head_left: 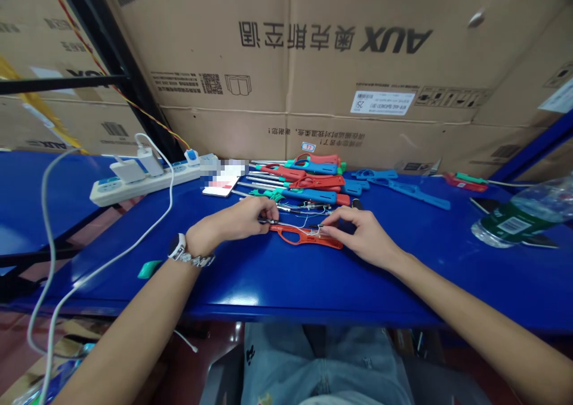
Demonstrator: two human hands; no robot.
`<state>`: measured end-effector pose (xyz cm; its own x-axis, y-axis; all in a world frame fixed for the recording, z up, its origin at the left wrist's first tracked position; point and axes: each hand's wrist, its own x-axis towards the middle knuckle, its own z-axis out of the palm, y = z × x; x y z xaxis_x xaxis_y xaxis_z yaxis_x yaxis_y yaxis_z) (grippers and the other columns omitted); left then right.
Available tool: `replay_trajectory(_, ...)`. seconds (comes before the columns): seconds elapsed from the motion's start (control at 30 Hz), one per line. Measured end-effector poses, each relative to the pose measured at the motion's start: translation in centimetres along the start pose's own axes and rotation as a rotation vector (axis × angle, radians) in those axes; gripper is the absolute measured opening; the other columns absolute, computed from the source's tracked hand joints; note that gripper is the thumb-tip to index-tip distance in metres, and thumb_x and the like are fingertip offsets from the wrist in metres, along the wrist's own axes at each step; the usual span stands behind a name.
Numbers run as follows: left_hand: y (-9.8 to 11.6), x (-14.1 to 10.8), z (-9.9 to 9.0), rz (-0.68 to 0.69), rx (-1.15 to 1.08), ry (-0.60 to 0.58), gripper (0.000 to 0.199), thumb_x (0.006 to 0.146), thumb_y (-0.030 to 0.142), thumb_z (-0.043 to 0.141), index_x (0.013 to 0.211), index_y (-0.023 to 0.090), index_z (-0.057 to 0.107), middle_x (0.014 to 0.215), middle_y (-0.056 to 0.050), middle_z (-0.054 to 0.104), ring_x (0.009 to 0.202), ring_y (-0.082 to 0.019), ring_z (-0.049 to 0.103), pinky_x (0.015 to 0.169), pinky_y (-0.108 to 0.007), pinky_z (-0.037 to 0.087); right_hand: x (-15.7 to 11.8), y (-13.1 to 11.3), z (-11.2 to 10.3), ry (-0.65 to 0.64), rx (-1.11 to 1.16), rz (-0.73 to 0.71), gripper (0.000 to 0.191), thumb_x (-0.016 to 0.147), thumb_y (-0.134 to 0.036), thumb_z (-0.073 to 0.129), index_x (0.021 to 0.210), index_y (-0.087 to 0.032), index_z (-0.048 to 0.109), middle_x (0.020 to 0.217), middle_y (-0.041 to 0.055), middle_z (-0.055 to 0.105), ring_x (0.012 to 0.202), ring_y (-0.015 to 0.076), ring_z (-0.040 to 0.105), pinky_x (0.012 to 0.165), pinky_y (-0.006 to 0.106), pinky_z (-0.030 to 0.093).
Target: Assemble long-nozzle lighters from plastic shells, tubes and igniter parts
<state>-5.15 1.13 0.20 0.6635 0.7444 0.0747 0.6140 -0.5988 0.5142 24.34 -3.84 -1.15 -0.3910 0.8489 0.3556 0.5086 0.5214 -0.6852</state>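
An orange half-casing of a long-barrelled lighter [324,240] lies on the blue table, its inside showing thin white wires [305,230]. My left hand [245,217] is closed at the casing's left end, pinching a thin dark-and-metal rod [269,220]. At the other end, my right hand [364,235] is closed, thumb and forefinger at a small black part [316,226] joined to the wires. Fingers partly hide what each hand grips. Just behind lie a second wired inner assembly [313,206] and a pile of red and blue lighters [317,181].
A white power strip [179,171] with plugs and a trailing white cable [134,244] is at left. Blue casing halves [418,195] lie at right, near a plastic bottle [510,220] on its side. A green piece [149,269] sits front left. Large cartons [313,83] stand behind.
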Motion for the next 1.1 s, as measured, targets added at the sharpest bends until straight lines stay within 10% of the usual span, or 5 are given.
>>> replay_trajectory(1.1, 0.8, 0.2, 1.5, 0.059, 0.099, 0.123, 0.014, 0.080, 0.007, 0.059, 0.088, 0.019, 0.058, 0.093, -0.003, 0.056, 0.074, -0.016, 0.052, 0.065, -0.030, 0.041, -0.5, 0.5, -0.5, 0.068, 0.046, -0.069, 0.012, 0.090, -0.035, 0.074, 0.089, -0.024, 0.076, 0.088, 0.0025, 0.077, 0.080, 0.0198, 0.070, 0.079, 0.037, 0.054)
